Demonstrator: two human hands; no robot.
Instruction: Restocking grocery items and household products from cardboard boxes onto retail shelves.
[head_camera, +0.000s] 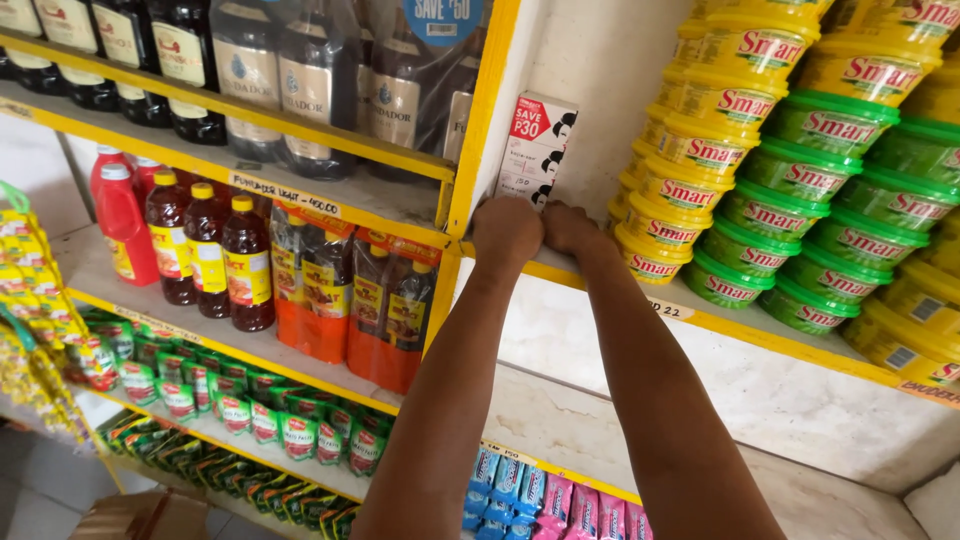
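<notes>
**Both hands up at the small boxes on the shelf**

Left hand (506, 232) and right hand (566, 228) side by side, touching, at 12 o'clock from the two arms. Both curled over, knuckles up. Fingers tucked away behind the knuckles, so cannot tell how far open, or if anything is truly gripped. Seems pressed against the bottom of the stack of small boxes (538, 150).

Small boxes white and red, piled up against the white wall, just at 12 o'clock from the hands. Standing on the shelf (760, 335) with the yellow edge.

At 3 o'clock from the boxes: yellow and green tubs (800, 170), stacked high and near. At 9 o'clock: a yellow post (480, 130), then dark bottles (300, 80). At 7 o'clock, lower down: red sauce bottles (205, 250).

To do this well, probably: slow and gentle. Best to keep the pile flat against the wall, push from low down, hold both sides even. A tall thin pile looks easy to tip. Elbows away from the tubs.
</notes>
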